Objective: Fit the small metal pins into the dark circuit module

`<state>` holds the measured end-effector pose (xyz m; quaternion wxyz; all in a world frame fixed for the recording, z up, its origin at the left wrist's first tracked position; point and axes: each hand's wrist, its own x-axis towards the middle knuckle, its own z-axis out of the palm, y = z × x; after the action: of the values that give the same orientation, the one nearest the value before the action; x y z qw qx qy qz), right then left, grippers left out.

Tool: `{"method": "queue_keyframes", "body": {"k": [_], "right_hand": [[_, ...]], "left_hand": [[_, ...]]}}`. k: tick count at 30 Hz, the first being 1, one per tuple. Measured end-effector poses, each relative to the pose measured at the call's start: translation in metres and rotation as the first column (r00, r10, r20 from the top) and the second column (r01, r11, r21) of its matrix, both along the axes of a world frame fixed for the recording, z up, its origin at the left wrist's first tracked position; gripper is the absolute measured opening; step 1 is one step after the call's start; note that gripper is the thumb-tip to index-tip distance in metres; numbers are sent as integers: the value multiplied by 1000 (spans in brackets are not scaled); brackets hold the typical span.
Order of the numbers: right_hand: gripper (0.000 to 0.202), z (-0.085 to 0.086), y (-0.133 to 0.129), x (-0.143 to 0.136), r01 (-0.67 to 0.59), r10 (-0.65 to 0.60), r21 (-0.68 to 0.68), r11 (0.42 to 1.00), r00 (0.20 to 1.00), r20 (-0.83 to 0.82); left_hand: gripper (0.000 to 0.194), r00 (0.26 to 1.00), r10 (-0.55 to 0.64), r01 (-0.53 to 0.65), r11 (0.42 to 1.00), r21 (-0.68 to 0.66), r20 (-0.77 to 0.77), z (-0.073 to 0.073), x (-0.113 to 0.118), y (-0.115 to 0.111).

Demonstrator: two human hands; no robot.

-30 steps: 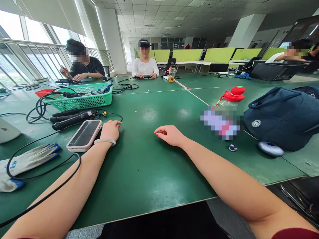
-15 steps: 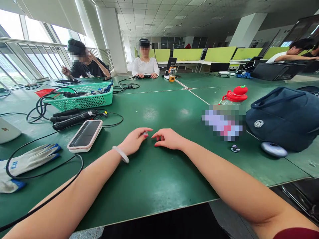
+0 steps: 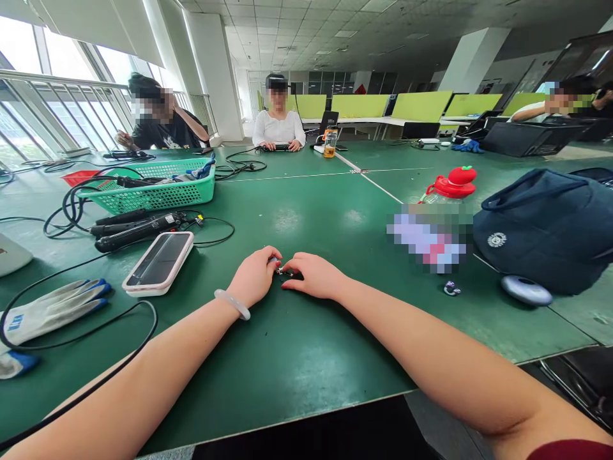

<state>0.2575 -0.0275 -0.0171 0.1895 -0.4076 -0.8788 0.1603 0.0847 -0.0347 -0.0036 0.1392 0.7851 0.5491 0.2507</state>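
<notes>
In the head view my left hand (image 3: 253, 275), with a pale bracelet (image 3: 232, 305) at the wrist, pinches a small shiny object (image 3: 279, 271) between thumb and fingers. The object is silvery with dark parts, too small and covered to name. From the right, my right hand (image 3: 316, 275) meets it, thumb and index finger closing around its darker end. Both hands are low over the green table (image 3: 311, 358), fingertips almost touching. A phone in a pink case (image 3: 160, 263) lies to the left of my left hand.
On the left are black handheld devices (image 3: 138, 231), a green basket (image 3: 158, 188), gloves (image 3: 57, 310) and a cable crossing my left forearm. To the right stand a red-lidded bottle (image 3: 450, 185), a dark blue bag (image 3: 550, 230), a rounded case (image 3: 527, 289) and a small trinket (image 3: 451, 289). Other people sit around.
My right hand has come closer to the left, its fingers now at the small object. More of that object shows between the hands. The view has shifted slightly.
</notes>
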Motion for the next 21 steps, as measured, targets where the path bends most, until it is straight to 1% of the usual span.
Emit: {"method": "queue_keyframes", "body": {"k": [2, 4, 6, 8, 9, 11, 15, 16, 18, 21], "right_hand": [[24, 0, 1, -2, -2, 2, 25, 1000, 1000, 9], [14, 1, 1, -3, -4, 3, 37, 999, 1000, 18], [10, 2, 2, -2, -12, 11, 38, 999, 1000, 16], [10, 2, 2, -1, -16, 16, 33, 999, 1000, 7], [9, 2, 2, -1, -10, 10, 32, 999, 1000, -2], [13, 0, 3, 0, 5, -4, 35, 999, 999, -34], [36, -4, 3, 0, -19, 22, 45, 999, 997, -74], [37, -4, 3, 0, -30, 32, 36, 999, 997, -63], [33, -3, 3, 0, -39, 39, 9, 999, 999, -26], [26, 0, 2, -1, -35, 35, -13, 999, 999, 9]], "left_hand": [[14, 998, -23, 26, 998, -64, 58, -2, 2, 0], [12, 981, -74, 102, 983, -151, 178, -5, 3, 1], [11, 946, -106, 176, 961, -212, 305, -8, 3, 2], [12, 916, -112, 212, 951, -227, 386, -10, 3, 3], [13, 909, -110, 213, 952, -220, 402, -10, 2, 4], [15, 911, -89, 173, 969, -178, 403, -11, 1, 6], [16, 931, -3, 37, 996, -86, 364, -8, 0, 7], [15, 935, 15, 13, 997, -77, 354, -7, -1, 7], [15, 941, 40, -16, 997, -74, 335, -5, -1, 7], [15, 942, 53, -23, 995, -92, 331, -5, -2, 8]]}}
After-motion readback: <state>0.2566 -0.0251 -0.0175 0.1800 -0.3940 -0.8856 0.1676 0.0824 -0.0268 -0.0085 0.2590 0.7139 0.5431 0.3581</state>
